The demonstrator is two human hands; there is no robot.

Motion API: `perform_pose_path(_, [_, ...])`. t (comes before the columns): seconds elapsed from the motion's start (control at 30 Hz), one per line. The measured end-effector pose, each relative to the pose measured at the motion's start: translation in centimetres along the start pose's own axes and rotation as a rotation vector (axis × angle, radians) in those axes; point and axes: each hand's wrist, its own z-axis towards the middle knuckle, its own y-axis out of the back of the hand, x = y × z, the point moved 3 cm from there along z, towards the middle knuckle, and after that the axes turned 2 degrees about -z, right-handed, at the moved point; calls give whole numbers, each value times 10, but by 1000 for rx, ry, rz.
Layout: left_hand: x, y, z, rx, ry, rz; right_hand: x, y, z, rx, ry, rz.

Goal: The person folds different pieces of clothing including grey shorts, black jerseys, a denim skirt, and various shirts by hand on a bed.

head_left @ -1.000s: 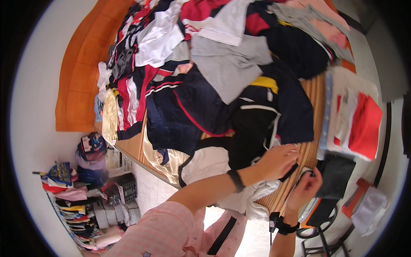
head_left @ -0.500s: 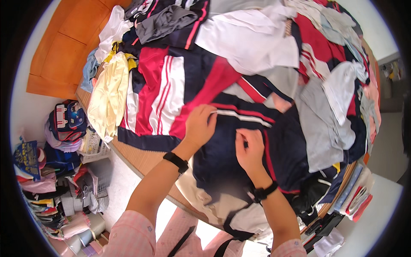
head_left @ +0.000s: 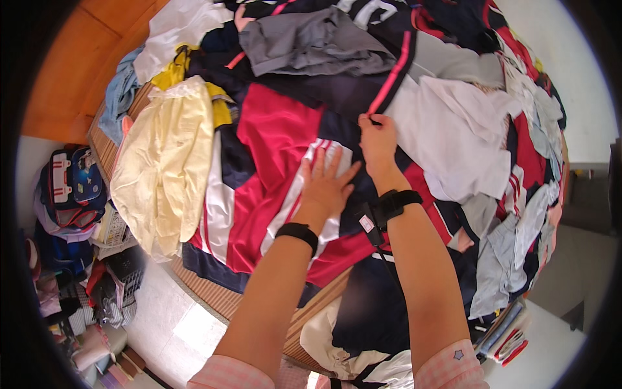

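My left hand [head_left: 326, 185] lies flat with spread fingers on a red, white and navy jacket [head_left: 280, 123], over its white panel with thin red stripes. Just beyond it to the right, my right hand [head_left: 378, 144] is closed in a pinch at the near corner of a dark garment with a pink stripe [head_left: 391, 72]. Grey shorts [head_left: 311, 42] rest on top of that dark garment. A white shirt [head_left: 447, 136] spreads to the right of my right hand. Both wrists wear black bands, and a cable with a small tag hangs by the right one.
Pale yellow clothing [head_left: 165, 168] sits at the table's left edge, beside yellow and denim pieces. More garments are heaped along the right, including a light grey one [head_left: 495, 262]. Bamboo-like matting [head_left: 207, 292] shows at the near edge. A school backpack [head_left: 74, 181] and baskets stand at lower left.
Both hands have moved farther over the pile. My left hand has flattened onto the jacket, and my right has taken hold of the pink-striped garment. The whole view has shifted.
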Motion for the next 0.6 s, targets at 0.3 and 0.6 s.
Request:
perform_pose_path(0.3, [7,2,3,78,-21,-211,49,14,-16,-83,233,2])
perform_pose_path(0.6, [-3,51,-69,-1061,-85,-283,38,185,-160,72,251,81])
